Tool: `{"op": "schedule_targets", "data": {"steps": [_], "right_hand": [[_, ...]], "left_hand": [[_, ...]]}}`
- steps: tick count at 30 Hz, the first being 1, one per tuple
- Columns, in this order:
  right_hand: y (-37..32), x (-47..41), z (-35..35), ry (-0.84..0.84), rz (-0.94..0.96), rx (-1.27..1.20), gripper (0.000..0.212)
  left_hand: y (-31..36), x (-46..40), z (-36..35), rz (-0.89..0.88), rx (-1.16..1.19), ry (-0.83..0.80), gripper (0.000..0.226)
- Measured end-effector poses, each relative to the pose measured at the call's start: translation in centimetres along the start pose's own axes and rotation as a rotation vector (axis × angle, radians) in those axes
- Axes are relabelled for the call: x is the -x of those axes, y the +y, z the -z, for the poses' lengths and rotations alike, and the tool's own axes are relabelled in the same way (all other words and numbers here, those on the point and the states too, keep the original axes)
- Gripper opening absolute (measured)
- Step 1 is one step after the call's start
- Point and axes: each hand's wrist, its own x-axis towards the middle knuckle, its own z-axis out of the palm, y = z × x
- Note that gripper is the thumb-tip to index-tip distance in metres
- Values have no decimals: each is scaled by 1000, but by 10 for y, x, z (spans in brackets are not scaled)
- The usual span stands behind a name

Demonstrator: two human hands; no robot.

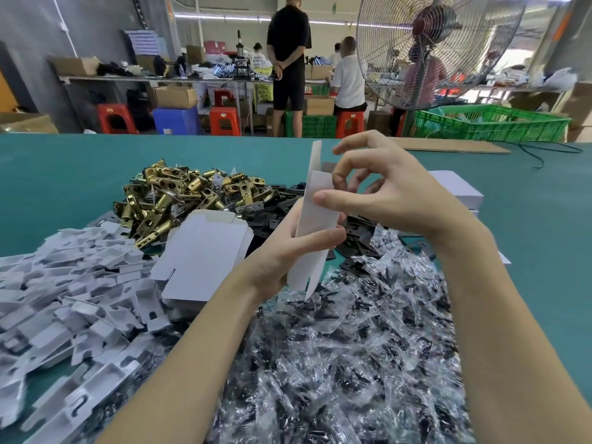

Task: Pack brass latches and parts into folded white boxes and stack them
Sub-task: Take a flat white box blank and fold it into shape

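Above the teal table (pixel 96 161), the left hand (pixel 288 251) grips a flat white box (pixel 315 225) upright while the right hand (pixel 384 193) pinches its upper flap, apparently half-folded; brass latches (pixel 179 193) lie heaped behind.

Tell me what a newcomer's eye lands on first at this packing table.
First, the two bare hands at centre: the left hand grips a half-folded white box while the right hand works its upper flap. Behind them to the left gleams a heap of brass latches on the teal table. A big standing fan looms at upper right.
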Motion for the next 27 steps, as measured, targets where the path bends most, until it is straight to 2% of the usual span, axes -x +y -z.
{"op": "schedule_targets", "data": {"steps": [3,5,7,10,13,15,19,21,24,27], "right_hand": [[4,-1,1,-65,-37,-6,43],[4,-1,-2,-172,-62,-73,31],[5,0,-7,-200,-83,-110,19],[4,-2,-12,-113,-43,-128,23],[1,-6,-19,-20,-11,-55,42],[-1,-9,-24,54,-31,3,41],[-8,-12,-39,194,-81,158,40],[-12,-14,-47,248,-104,228,44],[-13,-16,-52,277,-110,242,44],[-10,-16,-49,230,-82,206,40]], "left_hand": [[0,-1,1,-35,-17,29,44],[0,-4,0,-72,-5,52,45],[0,-6,-2,-103,13,99,51],[3,-7,-4,-140,3,184,65],[5,-9,-5,-182,-9,222,77],[4,-12,-9,-242,-75,261,79],[2,-16,-22,-369,-357,517,66],[2,-17,-22,-393,-378,570,57],[0,-18,-12,-364,-285,552,46],[-1,-18,-6,-314,-214,483,43]]}}
